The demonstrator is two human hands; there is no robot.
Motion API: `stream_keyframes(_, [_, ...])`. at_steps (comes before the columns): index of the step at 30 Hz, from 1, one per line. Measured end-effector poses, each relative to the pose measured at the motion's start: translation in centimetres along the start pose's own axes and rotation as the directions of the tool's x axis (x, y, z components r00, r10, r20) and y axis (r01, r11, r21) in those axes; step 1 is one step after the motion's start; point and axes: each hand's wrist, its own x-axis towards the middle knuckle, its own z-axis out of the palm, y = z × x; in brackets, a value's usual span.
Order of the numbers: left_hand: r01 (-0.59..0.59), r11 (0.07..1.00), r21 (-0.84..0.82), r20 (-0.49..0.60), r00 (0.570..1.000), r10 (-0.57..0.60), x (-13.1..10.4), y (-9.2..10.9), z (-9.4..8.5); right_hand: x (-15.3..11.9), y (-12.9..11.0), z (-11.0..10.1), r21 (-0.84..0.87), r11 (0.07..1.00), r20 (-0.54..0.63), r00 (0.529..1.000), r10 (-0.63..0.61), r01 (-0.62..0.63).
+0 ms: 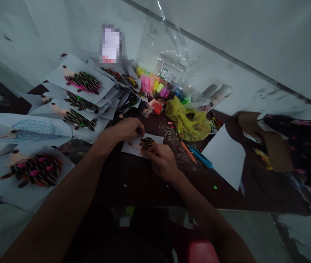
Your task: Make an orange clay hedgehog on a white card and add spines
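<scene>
We have a small paper card [140, 145] lying flat on the dark tabletop [133, 179], between both hands. Our left hand [128, 129] is curled with fingertips pressing down on the card's upper left edge. Our right hand [162, 160] is pinched at the striped seeds [147, 142] stuck on the card; whether it holds a loose seed we cannot tell. The card looks light and floppy, the seed patch fragile, so we judge it best held by its bare paper edges. Finished sheets [81, 84] are stacked to the left, a yellow bag [188, 122] behind.
</scene>
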Motion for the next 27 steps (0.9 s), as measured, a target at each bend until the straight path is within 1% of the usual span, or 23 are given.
stream_keyframes(3, [0.007,1.000,-0.005,0.011,1.000,-0.007,0.05,-0.03,0.01,0.11,0.00,-0.02,0.032,0.999,0.042,0.999,-0.035,0.033])
stream_keyframes(7, [0.006,1.000,0.003,0.011,1.000,-0.006,0.09,-0.02,0.03,0.22,0.00,0.09,0.016,0.999,0.071,0.997,-0.038,0.037])
stream_keyframes(13, [0.007,1.000,0.005,0.012,1.000,-0.007,-0.03,0.07,-0.03,0.20,0.07,0.23,0.051,0.997,0.030,0.998,-0.063,0.062])
stream_keyframes(16, [0.014,1.000,-0.001,0.014,1.000,-0.014,-0.01,0.03,0.00,0.16,0.05,0.11,0.057,0.997,0.016,0.998,-0.057,0.056])
stream_keyframes(19, [0.003,1.000,0.002,0.010,1.000,-0.003,0.10,-0.12,0.09,0.21,-0.04,0.01,0.059,0.997,0.022,0.998,-0.054,0.053])
stream_keyframes(24, [-0.019,1.000,0.010,-0.003,1.000,0.019,0.20,-0.38,0.21,0.37,-0.13,-0.05,0.063,0.997,0.071,0.997,-0.041,0.037])
stream_keyframes(27, [-0.022,1.000,0.016,-0.008,1.000,0.022,0.19,-0.38,0.23,0.29,-0.09,0.02,0.063,0.997,0.045,0.997,-0.056,0.053])
